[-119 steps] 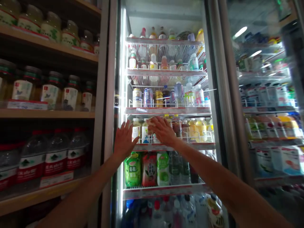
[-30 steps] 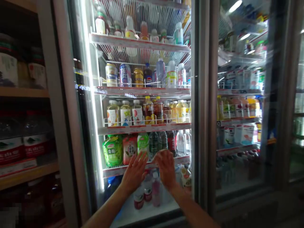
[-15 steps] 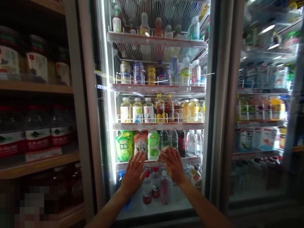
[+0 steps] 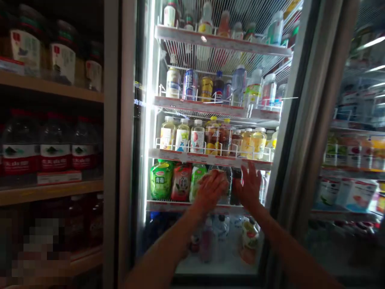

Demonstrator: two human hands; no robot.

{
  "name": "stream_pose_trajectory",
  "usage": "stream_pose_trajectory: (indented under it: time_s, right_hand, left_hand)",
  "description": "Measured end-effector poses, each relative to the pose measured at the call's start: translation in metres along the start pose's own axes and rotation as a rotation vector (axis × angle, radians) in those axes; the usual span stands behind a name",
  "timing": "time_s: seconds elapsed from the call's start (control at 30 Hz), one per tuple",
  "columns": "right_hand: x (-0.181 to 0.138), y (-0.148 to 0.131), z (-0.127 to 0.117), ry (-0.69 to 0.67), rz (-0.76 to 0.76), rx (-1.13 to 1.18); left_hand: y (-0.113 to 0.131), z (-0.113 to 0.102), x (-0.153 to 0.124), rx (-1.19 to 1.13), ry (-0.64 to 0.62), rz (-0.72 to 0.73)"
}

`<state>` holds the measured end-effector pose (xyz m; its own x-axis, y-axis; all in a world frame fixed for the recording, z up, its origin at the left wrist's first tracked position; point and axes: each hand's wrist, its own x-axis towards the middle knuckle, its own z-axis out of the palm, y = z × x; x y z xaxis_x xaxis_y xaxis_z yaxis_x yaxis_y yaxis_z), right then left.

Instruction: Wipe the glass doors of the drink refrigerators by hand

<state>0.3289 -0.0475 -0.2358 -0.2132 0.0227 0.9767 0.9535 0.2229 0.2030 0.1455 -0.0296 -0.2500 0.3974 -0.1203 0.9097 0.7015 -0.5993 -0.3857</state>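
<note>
My left hand (image 4: 209, 190) is closed around a pale crumpled cloth (image 4: 221, 173), of which only a bit shows past the fingers. It is up against the glass door (image 4: 207, 249) of a lit drinks cooler, in front of the lower bottle shelf. To its right, my right hand (image 4: 250, 185) is open with fingers spread, close to the glass. Whether its fingertips touch the pane I cannot tell. Behind the hands stand a green bottle (image 4: 161, 180), a red bottle (image 4: 181, 182) and a lighter green bottle (image 4: 197, 180), the last partly covered by my left hand.
Higher cooler shelves (image 4: 198, 106) carry cans and bottles. On the left, wooden shelves (image 4: 54, 192) hold large red-labelled water bottles (image 4: 55, 144) and dark jars (image 4: 63, 60). A metal door frame (image 4: 315, 104) and another stocked cooler section (image 4: 349, 148) stand to the right.
The cloth was in my right hand and is now in my left. Both hands have shifted right and slightly up, and my view has tilted and turned a little.
</note>
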Motion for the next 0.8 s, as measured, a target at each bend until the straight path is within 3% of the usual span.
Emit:
stream_pose_trajectory:
  time_s: [0.1, 0.23, 0.3, 0.47, 0.6, 0.63, 0.73, 0.8]
  right_hand:
    - [0.008, 0.008, 0.012, -0.002, 0.01, -0.078]
    - [0.005, 0.005, 0.013, -0.014, -0.021, -0.063]
    - [0.004, 0.004, 0.01, -0.015, -0.017, -0.055]
    - [0.005, 0.004, 0.009, -0.003, 0.005, -0.057]
    - [0.006, 0.004, 0.01, -0.004, 0.0, -0.056]
    - [0.006, 0.004, 0.01, -0.003, 0.001, -0.053]
    - [0.005, 0.004, 0.01, 0.008, 0.001, -0.044]
    - [0.005, 0.004, 0.009, 0.011, 0.0, -0.042]
  left_hand:
    - [-0.008, -0.005, -0.012, -0.011, -0.104, 0.184]
    - [-0.014, -0.019, -0.039, -0.082, -0.31, 0.623]
    - [-0.021, -0.024, -0.038, -0.083, -0.359, 0.682]
    - [-0.026, -0.033, -0.031, 0.107, -0.334, 0.338]
    - [-0.032, -0.046, -0.038, 0.068, -0.412, 0.64]
    - [-0.038, -0.047, -0.035, 0.07, -0.402, 0.639]
    - [-0.059, -0.049, -0.018, 0.152, -0.225, 0.273]
    - [-0.063, -0.048, -0.012, 0.144, -0.134, 0.149]
